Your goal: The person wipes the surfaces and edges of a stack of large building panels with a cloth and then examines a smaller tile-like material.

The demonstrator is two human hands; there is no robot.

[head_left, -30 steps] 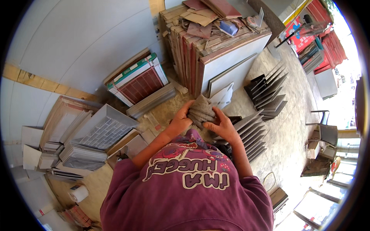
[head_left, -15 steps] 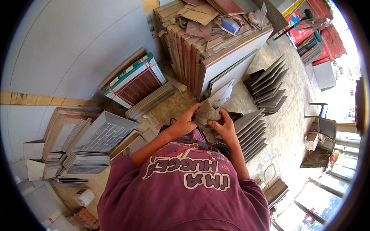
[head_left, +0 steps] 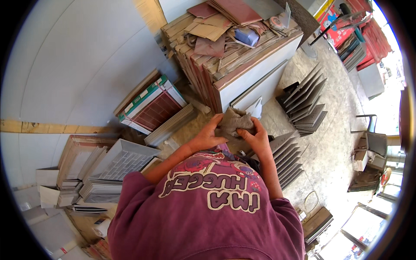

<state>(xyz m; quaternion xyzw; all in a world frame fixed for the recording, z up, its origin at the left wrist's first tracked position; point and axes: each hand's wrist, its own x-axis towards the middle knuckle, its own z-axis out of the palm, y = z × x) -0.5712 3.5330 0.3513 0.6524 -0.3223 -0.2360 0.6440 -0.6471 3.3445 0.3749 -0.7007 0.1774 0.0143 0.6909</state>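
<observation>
A bunched grey-brown cloth (head_left: 236,122) is held up in front of my body, just beyond the maroon shirt. My left hand (head_left: 209,135) grips its left side, with the fingers partly hidden behind it. On the other side, my right hand (head_left: 258,138) has its thumb pressed on the cloth's near face and its fingers curled round the right edge. The cloth's far side is out of sight.
Ahead stands a tall stack of boxed panels (head_left: 260,60) with cardboard scraps on top. Boxed tiles (head_left: 158,108) and more tile stacks (head_left: 125,158) lean at the left. Racked tile samples (head_left: 288,162) are at the right, near a chair (head_left: 376,143).
The cloth has been turned and bunched into a thicker roll between my hands. My view has shifted slightly, so the surroundings sit differently in it.
</observation>
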